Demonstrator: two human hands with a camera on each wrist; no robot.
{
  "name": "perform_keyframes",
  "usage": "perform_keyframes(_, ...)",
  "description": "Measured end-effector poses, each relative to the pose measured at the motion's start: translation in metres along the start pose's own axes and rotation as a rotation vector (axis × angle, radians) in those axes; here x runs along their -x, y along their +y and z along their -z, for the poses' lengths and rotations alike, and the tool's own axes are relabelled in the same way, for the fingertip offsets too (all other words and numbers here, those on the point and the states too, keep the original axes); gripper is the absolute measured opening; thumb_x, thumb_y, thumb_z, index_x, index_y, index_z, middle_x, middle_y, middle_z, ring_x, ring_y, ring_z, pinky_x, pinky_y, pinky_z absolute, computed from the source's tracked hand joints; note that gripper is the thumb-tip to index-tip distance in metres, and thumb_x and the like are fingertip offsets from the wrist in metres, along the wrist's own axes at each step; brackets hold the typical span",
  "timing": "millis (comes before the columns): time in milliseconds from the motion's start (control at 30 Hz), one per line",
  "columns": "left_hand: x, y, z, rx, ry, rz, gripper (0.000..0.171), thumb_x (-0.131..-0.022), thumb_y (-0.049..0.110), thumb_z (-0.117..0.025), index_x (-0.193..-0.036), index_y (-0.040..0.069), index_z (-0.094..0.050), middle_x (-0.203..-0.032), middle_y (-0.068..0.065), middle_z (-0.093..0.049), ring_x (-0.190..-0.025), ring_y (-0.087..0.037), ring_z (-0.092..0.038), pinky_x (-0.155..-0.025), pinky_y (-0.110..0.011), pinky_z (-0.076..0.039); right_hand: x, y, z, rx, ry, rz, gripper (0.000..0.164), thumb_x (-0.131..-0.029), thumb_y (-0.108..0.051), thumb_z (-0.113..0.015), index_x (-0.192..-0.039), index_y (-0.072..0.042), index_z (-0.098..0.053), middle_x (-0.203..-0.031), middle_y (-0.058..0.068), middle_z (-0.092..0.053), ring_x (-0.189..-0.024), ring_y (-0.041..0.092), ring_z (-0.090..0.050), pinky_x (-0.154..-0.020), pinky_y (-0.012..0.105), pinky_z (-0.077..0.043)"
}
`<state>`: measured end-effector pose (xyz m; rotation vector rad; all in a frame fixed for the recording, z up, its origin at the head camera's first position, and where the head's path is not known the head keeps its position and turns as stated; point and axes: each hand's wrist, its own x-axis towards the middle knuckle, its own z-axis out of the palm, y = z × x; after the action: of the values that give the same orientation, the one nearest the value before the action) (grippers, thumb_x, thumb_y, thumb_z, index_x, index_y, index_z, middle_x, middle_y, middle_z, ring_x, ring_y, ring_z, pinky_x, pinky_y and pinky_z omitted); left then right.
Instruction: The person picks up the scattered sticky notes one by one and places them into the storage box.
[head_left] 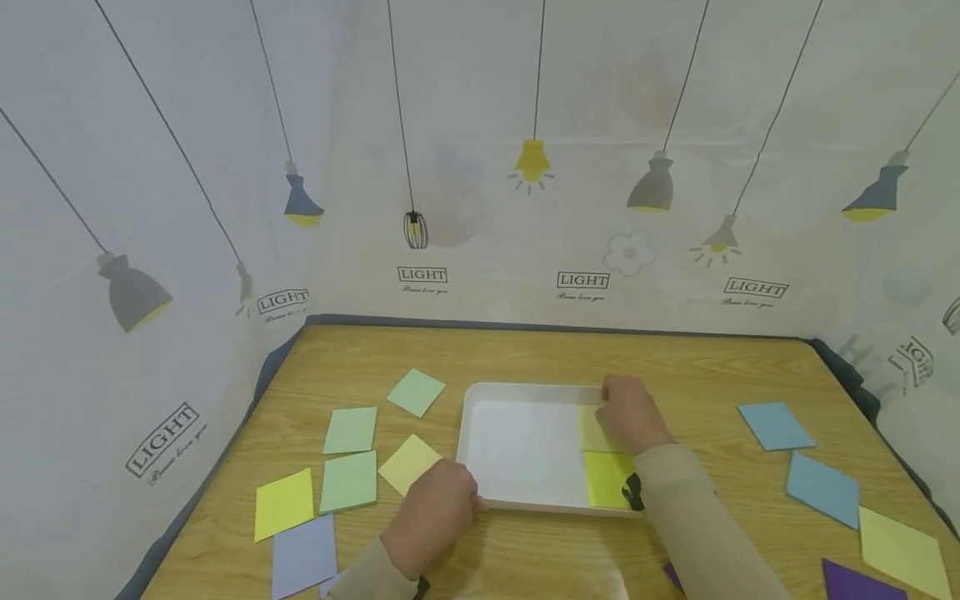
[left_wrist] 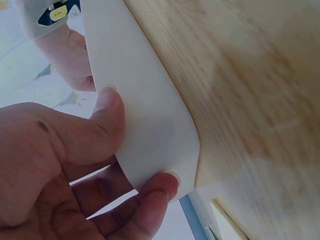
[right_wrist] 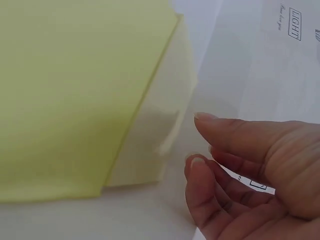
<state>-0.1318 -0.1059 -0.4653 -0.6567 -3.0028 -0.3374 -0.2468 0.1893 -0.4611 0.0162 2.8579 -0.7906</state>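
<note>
A shallow white tray [head_left: 521, 442] lies on the wooden table. Its front left corner is gripped by my left hand [head_left: 438, 508], with the thumb [left_wrist: 107, 117] against the outer wall in the left wrist view. Inside the tray, at the right end, are a pale yellow paper square [head_left: 592, 429] and a bright yellow square [head_left: 606, 479]. My right hand [head_left: 633, 412] is at the far right corner, partly covering the pale square. In the right wrist view its loosely bent fingers [right_wrist: 200, 187] are beside the paper, with nothing between thumb and fingertips.
Left of the tray lie green squares [head_left: 348, 482], a pale yellow one [head_left: 409, 464], a bright yellow one [head_left: 283, 504] and lavender ones [head_left: 303, 557]. On the right are blue squares [head_left: 776, 425], a pale yellow [head_left: 902, 550] and purple ones [head_left: 858, 581]. Printed white sheeting [head_left: 487, 342] surrounds the table.
</note>
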Motion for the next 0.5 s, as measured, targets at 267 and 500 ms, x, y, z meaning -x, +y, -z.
perform_keyframes(267, 0.000, 0.002, 0.002, -0.017, -0.012, 0.007, 0.025, -0.084, 0.024, -0.080, -0.064, 0.011, -0.074, -0.066, 0.004, -0.063, -0.066, -0.011, -0.055, -0.066, -0.029, -0.053, 0.002, -0.002, 0.011, 0.021, 0.024, 0.005, 0.025, -0.093, -0.007, -0.067, -0.114, 0.006, -0.063, -0.118, 0.026, -0.066, -0.102, 0.035, -0.063, -0.089, 0.049, -0.055)
perform_keyframes(500, -0.001, 0.001, 0.001, -0.004, -0.022, 0.015, 0.025, -0.085, 0.024, -0.080, -0.064, 0.011, -0.074, -0.067, 0.004, -0.065, -0.066, -0.009, -0.055, -0.065, -0.029, -0.053, 0.009, 0.003, 0.024, 0.020, 0.072, 0.053, 0.023, -0.096, -0.007, -0.062, -0.115, 0.008, -0.062, -0.113, 0.025, -0.066, -0.100, 0.036, -0.062, -0.086, 0.050, -0.054)
